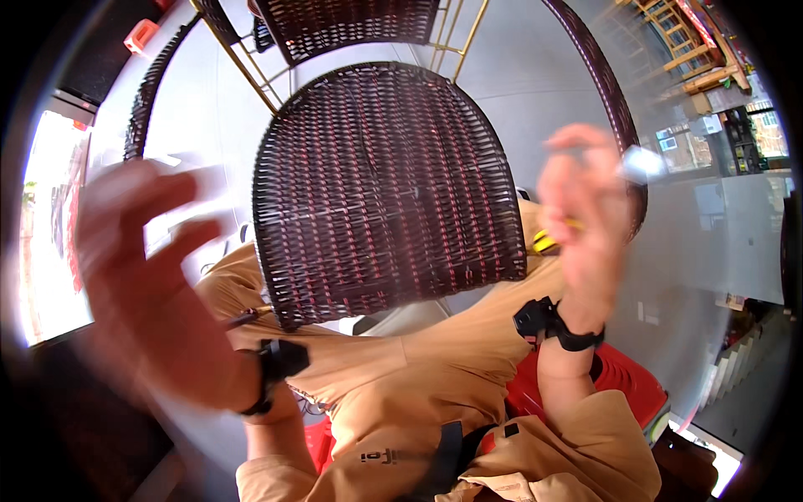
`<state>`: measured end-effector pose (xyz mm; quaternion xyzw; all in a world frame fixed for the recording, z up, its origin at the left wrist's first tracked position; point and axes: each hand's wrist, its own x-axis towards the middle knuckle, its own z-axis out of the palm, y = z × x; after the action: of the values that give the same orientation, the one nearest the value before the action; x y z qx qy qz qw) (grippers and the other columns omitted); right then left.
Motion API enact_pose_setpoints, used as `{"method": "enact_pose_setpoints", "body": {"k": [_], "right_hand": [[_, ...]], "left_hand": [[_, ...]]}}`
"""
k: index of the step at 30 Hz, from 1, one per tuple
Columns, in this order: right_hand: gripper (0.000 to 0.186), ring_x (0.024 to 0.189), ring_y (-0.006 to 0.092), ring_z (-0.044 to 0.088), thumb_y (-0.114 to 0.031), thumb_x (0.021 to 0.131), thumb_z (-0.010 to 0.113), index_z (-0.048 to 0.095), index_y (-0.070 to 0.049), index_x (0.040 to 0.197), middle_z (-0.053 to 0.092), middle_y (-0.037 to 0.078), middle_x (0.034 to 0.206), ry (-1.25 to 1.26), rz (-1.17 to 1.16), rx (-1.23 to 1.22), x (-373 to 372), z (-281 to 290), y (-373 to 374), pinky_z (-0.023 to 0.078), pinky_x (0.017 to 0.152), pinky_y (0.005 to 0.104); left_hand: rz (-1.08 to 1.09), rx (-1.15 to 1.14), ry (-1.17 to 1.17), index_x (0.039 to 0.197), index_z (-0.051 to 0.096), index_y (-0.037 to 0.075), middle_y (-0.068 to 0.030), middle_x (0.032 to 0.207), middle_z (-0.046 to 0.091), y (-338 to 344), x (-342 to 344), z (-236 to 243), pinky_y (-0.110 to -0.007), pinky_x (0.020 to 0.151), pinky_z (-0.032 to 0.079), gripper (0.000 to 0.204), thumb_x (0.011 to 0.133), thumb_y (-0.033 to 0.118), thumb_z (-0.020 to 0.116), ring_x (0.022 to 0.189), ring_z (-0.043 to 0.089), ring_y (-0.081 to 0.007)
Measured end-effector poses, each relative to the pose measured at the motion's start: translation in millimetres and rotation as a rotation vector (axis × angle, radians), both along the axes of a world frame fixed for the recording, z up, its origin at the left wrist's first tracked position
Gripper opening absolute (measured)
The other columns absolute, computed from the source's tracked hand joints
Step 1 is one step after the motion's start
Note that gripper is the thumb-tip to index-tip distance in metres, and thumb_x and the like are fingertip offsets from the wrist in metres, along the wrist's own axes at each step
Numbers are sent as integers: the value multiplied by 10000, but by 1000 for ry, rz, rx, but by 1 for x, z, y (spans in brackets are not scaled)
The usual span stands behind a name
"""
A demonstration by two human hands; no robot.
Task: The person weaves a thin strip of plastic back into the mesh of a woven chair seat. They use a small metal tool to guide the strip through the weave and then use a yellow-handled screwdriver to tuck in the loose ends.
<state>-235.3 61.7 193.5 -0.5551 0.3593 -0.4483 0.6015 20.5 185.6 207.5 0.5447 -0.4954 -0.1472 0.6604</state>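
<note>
In front of me stands a chair with a dark brown wicker seat, reddish strands running through its weave. My left hand is raised beside the left edge of the seat, motion-blurred, its thumb and fingers apart and nothing seen between them. On the other side, my right hand is up near the right armrest, its fingers curled and smeared by motion. A bit of yellow shows at its palm, but what it holds cannot be made out. Just left of it, a yellow-and-black object lies by my thigh, partly hidden.
The wicker backrest and gold metal rods rise at the far side. A red plastic stool is under me. Wooden furniture stands at the far right, a pinkish-red stool at the far left.
</note>
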Motion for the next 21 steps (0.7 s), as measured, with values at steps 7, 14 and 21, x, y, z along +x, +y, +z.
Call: {"method": "enact_pose_setpoints", "body": {"k": [7, 14, 21], "right_hand": [[167, 618, 97, 550, -67, 911, 484, 541, -9, 1057, 554, 34, 757, 483, 314, 295, 7, -149, 6, 463, 526, 245], [208, 504, 72, 525, -159, 956, 497, 578, 1, 1062, 532, 10, 656, 303, 243, 449, 14, -159, 13, 433, 411, 204], [205, 484, 78, 511, -164, 968, 490, 581, -16, 1075, 526, 12, 644, 257, 240, 479, 16, -159, 15, 423, 399, 214]], "left_hand": [[95, 597, -20, 1082, 629, -52, -163, 913, 691, -92, 21, -171, -306, 747, 554, 360, 801, 161, 706, 812, 677, -206], [135, 647, -145, 949, 687, -25, -135, 821, 710, -139, 3, -173, -289, 692, 559, 317, 730, 180, 790, 709, 689, -175], [143, 559, 144, 848, 669, -22, -101, 745, 688, -144, 6, -184, -265, 637, 521, 82, 783, 28, 668, 654, 641, -134]]}}
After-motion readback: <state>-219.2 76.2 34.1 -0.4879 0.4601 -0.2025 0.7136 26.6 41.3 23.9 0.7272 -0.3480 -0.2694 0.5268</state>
